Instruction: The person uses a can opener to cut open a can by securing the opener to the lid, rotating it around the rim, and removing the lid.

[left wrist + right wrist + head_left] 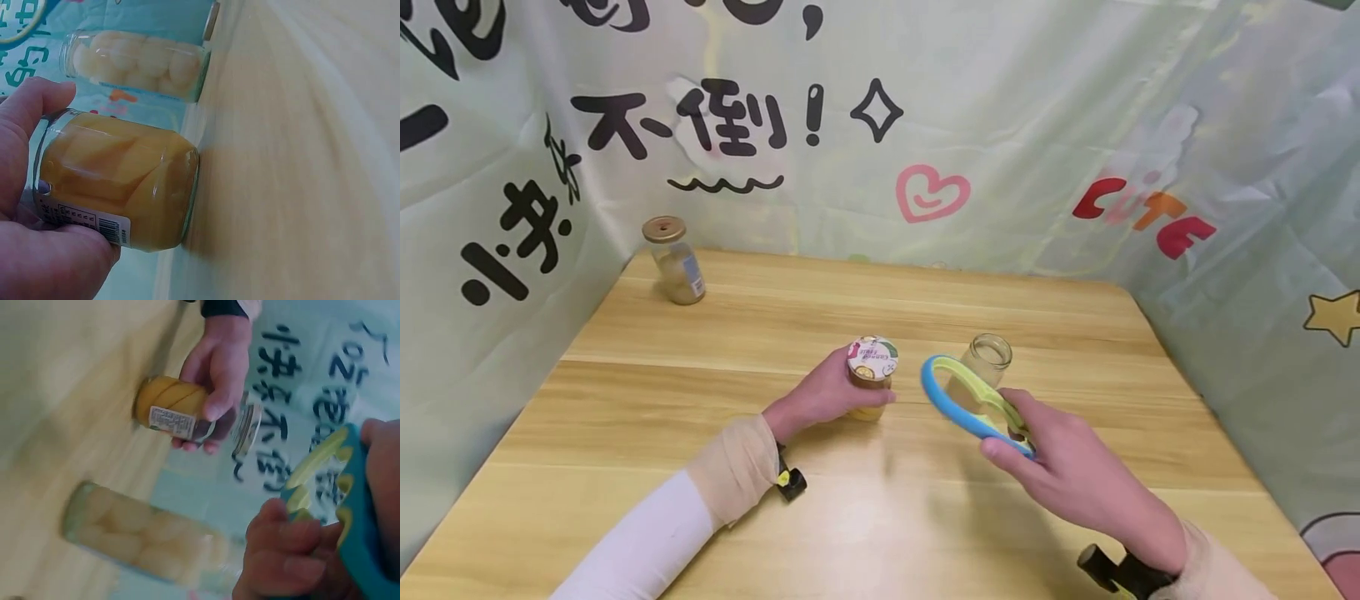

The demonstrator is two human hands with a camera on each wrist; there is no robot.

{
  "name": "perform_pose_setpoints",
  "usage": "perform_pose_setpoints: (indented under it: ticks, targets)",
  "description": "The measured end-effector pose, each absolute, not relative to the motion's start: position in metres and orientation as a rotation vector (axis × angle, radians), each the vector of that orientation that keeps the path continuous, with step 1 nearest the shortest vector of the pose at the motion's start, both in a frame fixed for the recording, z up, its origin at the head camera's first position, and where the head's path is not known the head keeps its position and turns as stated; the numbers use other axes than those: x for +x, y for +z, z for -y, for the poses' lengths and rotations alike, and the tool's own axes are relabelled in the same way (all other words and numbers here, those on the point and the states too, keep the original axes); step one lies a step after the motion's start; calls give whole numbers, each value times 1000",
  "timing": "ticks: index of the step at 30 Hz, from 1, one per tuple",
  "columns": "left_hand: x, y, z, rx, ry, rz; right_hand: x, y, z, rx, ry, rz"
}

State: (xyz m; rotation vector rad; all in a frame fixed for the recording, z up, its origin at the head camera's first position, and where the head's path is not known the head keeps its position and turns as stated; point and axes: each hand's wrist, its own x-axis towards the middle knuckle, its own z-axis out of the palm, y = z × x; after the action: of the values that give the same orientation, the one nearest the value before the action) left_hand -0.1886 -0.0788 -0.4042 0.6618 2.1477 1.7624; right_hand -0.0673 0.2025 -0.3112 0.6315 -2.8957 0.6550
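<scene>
Near the middle of the table, my left hand (823, 393) grips a glass jar of yellow fruit (119, 181), which stands upright with a printed lid (872, 358) on it. In the right wrist view, its barcode label (172, 422) shows. My right hand (1075, 467) holds a blue and green jar opener (962, 419), a loop with teeth along its inner edge. The loop is in the air, apart from the gripped jar. Behind the loop stands a taller glass jar of pale round fruit (144, 531), with no lid on its mouth (990, 350).
A glass jar with a copper-coloured lid (664, 229) stands at the table's back left corner. Printed cloth (1022, 150) hangs along the back and both sides of the wooden table (820, 517).
</scene>
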Motion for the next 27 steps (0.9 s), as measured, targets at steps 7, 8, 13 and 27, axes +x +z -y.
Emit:
perform_pose_setpoints:
  ticks: [7, 8, 13, 27]
  targets:
    - [-190, -403, 80, 747, 1791, -2123, -83, -305, -166, 700, 399, 2838]
    - [-190, -403, 81, 753, 1786, -2125, -86, -306, -162, 692, 391, 2837]
    - [-192, -403, 79, 807, 1769, -2145, -98, -309, -149, 642, 344, 2861]
    - [-191, -405, 77, 815, 1788, -2136, -110, -321, -134, 602, 119, 2773]
